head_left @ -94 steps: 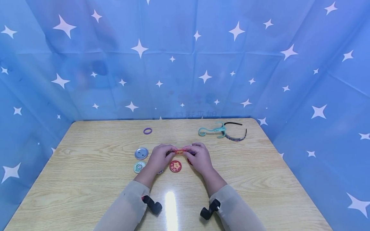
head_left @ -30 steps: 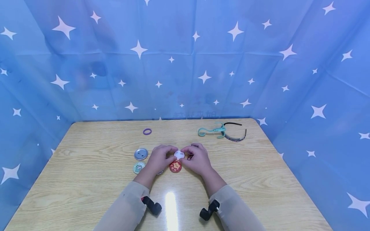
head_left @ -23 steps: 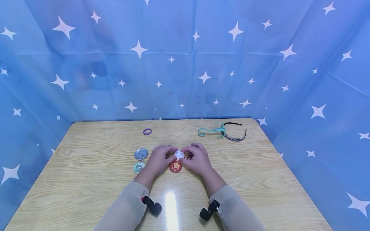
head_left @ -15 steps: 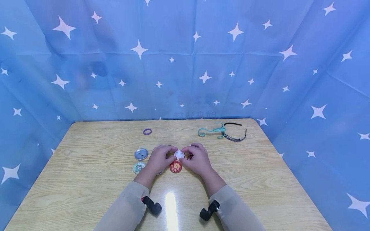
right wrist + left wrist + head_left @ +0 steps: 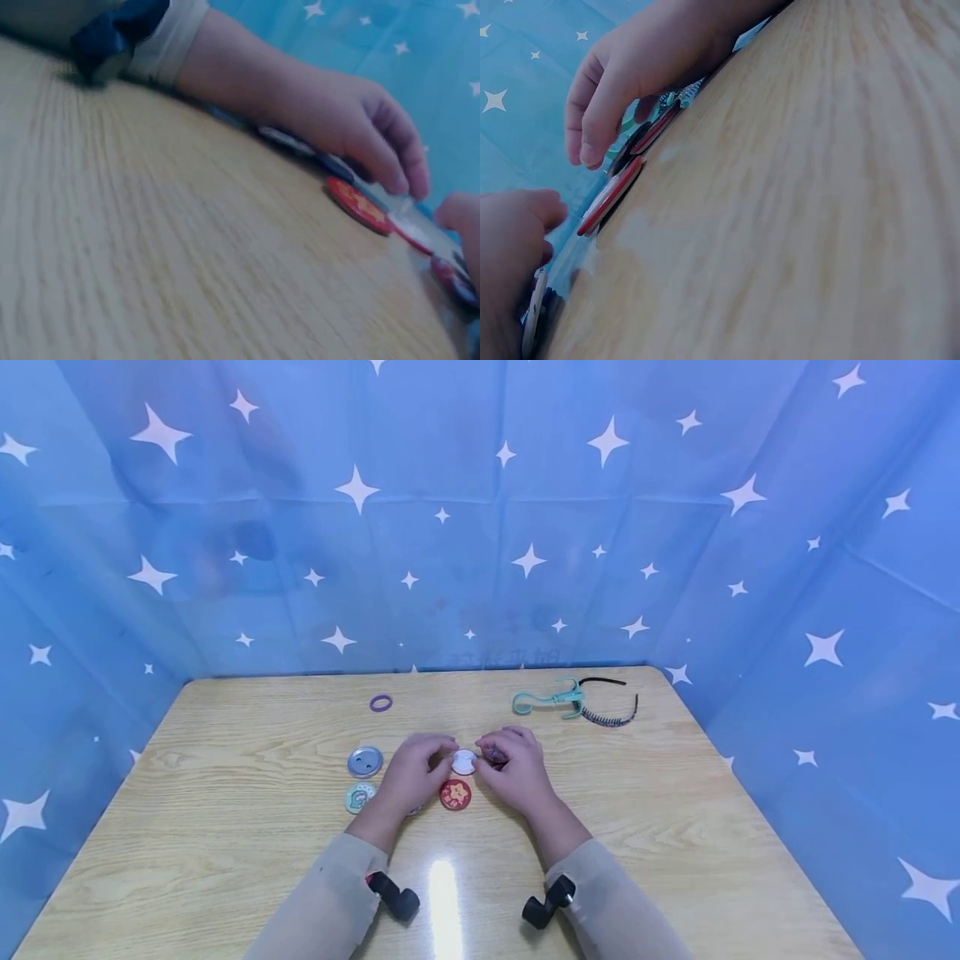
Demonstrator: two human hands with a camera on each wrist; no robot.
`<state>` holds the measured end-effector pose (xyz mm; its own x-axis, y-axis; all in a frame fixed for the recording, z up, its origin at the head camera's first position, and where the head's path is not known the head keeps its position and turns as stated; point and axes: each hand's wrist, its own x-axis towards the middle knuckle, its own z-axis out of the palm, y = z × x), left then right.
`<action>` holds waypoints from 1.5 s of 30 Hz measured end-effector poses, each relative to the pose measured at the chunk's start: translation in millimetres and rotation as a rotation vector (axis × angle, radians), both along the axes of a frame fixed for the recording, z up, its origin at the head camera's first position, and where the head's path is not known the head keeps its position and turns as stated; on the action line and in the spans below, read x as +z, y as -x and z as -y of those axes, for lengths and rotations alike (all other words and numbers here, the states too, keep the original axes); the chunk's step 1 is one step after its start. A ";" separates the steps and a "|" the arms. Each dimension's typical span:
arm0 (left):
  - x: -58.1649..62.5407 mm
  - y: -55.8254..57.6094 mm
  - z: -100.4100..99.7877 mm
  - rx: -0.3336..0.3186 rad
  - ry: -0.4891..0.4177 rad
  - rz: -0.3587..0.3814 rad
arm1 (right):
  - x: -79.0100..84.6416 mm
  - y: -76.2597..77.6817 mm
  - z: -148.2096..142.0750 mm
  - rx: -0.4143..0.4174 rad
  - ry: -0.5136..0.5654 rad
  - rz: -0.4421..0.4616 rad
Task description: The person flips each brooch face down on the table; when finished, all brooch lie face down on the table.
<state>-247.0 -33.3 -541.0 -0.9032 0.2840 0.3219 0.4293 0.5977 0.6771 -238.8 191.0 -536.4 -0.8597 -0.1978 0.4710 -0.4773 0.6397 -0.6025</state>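
1. Tabletop (image 5: pixel 247 760): far edge crosses mid-frame; wood spreads lower left and lower right.
2. My left hand (image 5: pixel 415 768) and right hand (image 5: pixel 519 768), fingers loosely bent, released, flank one white disc (image 5: pixel 464 762) near centre.
3. Nearby: five other discs (image 5: pixel 455 794); beyond, one purple ring (image 5: pixel 372 704), teal clip (image 5: pixel 555 698), headband (image 5: pixel 609 723).

Head view bright, white glare streak (image 5: pixel 445 906) on table (image 5: pixel 225 827); wrist views dimmer, soft, right one perhaps motion-blurred.

Filling the upper frame before me, a blue curtain (image 5: pixel 435 531) with white four-pointed stars. Below, a pale wood-grained table (image 5: pixel 217 835). At centre, a white disc (image 5: pixel 462 762) above a red badge (image 5: pixel 454 794) with a yellow star. At the bottom, my plain beige sleeves (image 5: pixel 322 902).
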 end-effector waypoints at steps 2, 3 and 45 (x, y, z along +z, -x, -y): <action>1.8 0.0 -0.7 0.005 -0.016 -0.035 | 1.6 0.8 -4.1 0.000 -0.050 -0.061; 2.4 0.3 -0.9 0.008 -0.017 -0.056 | 2.6 1.1 -6.2 -0.001 -0.067 -0.083; 2.8 -4.6 -80.2 0.159 0.359 -0.080 | 0.1 -10.4 -44.3 -0.250 -0.113 0.176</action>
